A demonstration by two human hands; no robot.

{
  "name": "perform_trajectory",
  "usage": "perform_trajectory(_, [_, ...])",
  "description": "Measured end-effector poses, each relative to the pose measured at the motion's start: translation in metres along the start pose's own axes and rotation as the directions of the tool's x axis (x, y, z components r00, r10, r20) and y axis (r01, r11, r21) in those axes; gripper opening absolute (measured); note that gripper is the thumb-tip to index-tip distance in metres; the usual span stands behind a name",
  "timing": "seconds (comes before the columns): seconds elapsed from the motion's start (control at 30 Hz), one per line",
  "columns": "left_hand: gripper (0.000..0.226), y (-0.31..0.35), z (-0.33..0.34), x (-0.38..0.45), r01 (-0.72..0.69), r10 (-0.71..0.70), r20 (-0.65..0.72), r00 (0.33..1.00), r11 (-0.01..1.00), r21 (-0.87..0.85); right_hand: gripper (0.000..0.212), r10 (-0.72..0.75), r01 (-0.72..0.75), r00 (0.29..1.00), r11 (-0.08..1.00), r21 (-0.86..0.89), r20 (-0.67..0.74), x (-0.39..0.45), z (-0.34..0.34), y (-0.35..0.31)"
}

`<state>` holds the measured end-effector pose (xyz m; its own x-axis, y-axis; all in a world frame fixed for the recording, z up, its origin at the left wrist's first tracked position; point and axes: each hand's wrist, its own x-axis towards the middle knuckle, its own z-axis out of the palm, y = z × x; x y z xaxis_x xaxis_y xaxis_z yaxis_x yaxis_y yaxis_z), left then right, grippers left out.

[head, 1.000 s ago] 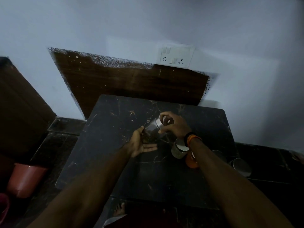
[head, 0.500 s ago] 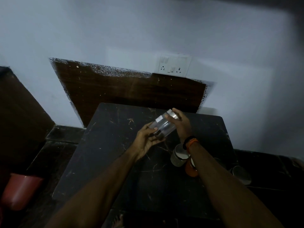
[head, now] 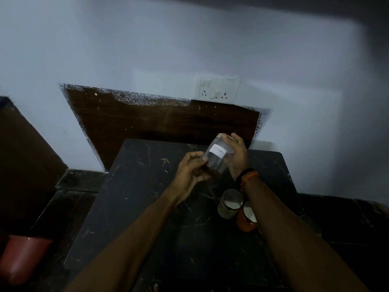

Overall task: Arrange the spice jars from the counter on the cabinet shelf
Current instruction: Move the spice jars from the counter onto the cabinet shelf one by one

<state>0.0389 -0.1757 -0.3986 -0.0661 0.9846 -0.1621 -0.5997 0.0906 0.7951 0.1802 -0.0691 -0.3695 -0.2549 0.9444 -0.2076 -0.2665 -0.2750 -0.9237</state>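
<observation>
Cloves jar held tilted above the dark surface

The clear jar (head: pixel 216 158) labelled "Cloves" is gripped at its base by the left hand (head: pixel 190 175) and near its lid by the right hand (head: pixel 237 158); just below it two lidded jars (head: pixel 230 204) stand on the surface (head: pixel 147 207).

1. The counter (head: pixel 147 207) is black stone with thin pale veins and scratches across it.
2. The held jar (head: pixel 216 159) is clear glass with a white label handwritten "Cloves" in dark ink; its contents at the lower end are dark brown.
3. Near the counter's right edge, 1 jar (head: pixel 229 204) looks pale grey-green with a silver lid; the jar beside it (head: pixel 246 220) is orange, also silver-lidded.
4. The right wrist carries a black band (head: pixel 244 174) and an orange band (head: pixel 249 178).
5. The wall panel (head: pixel 157 121) is dark brown woodgrain, speckled white along its top.
6. The wall (head: pixel 189 39) is pale bluish-white; the socket plate (head: pixel 216 88) is white.
7. The pot (head: pixel 23 258) at the lower left is dull red.
</observation>
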Motion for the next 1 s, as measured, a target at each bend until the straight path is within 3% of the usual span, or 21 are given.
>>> perform_trajectory(0.13, [0.063,0.01,0.005,0.003,0.054,-0.054,0.11,0.992,0.999,0.003,0.086,-0.023,0.02,0.998,0.998,0.059,0.062,0.0,0.007,-0.011])
perform_trajectory(0.27, [0.073,0.018,0.014,0.007,0.008,-0.017,0.149,0.989,0.998,0.061,0.078,-0.035,0.022,0.993,0.993,0.115,0.115,0.0,0.014,-0.025])
perform_trajectory(0.57, [0.079,0.056,0.043,0.027,-0.163,0.13,0.154,0.98,0.96,0.229,0.07,-0.189,0.204,0.966,0.977,-0.069,0.179,0.008,0.025,-0.076])
perform_trajectory(0.77, [0.08,0.092,0.064,0.046,-0.218,0.165,0.236,0.958,0.951,0.219,0.058,-0.257,0.282,0.943,0.955,-0.096,0.21,0.015,0.041,-0.125])
perform_trajectory(1.0, [0.082,0.143,0.096,0.064,-0.285,0.21,0.305,0.929,0.932,0.225,0.062,-0.38,0.404,0.902,0.911,-0.085,0.206,0.007,0.063,-0.188])
